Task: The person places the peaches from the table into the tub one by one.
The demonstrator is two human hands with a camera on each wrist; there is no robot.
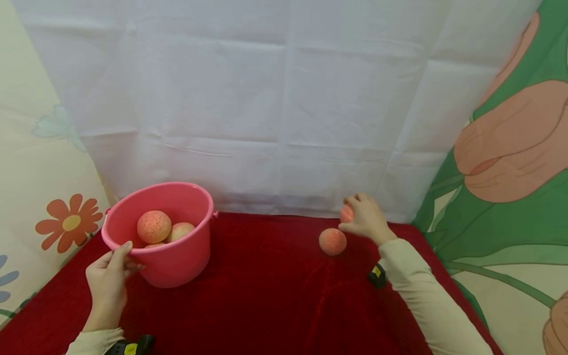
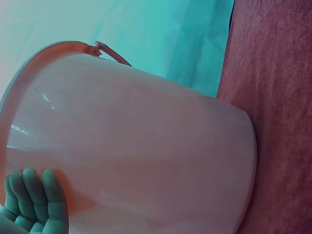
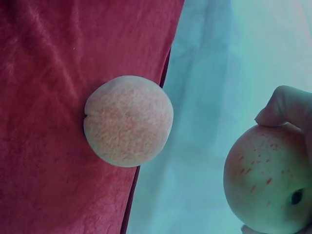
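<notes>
The bucket looked like smooth, glossy plastic. The peaches looked matt and finely textured. The tablecloth had a velvety, napped finish; the backdrop seemed thin, smooth cloth with creases. The sleeves were matt cloth.

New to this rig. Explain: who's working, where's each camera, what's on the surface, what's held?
No machine here: a person works bare-handed. The wide picture comes from a head-worn camera; the other two from cameras on the left and right wrists. A pink, round plastic bucket stands on the dark red velvety cloth, with round pink-and-yellow peaches inside. The left hand grips its rim. The right hand holds another round peach, and one more peach lies on the cloth nearby.
</notes>
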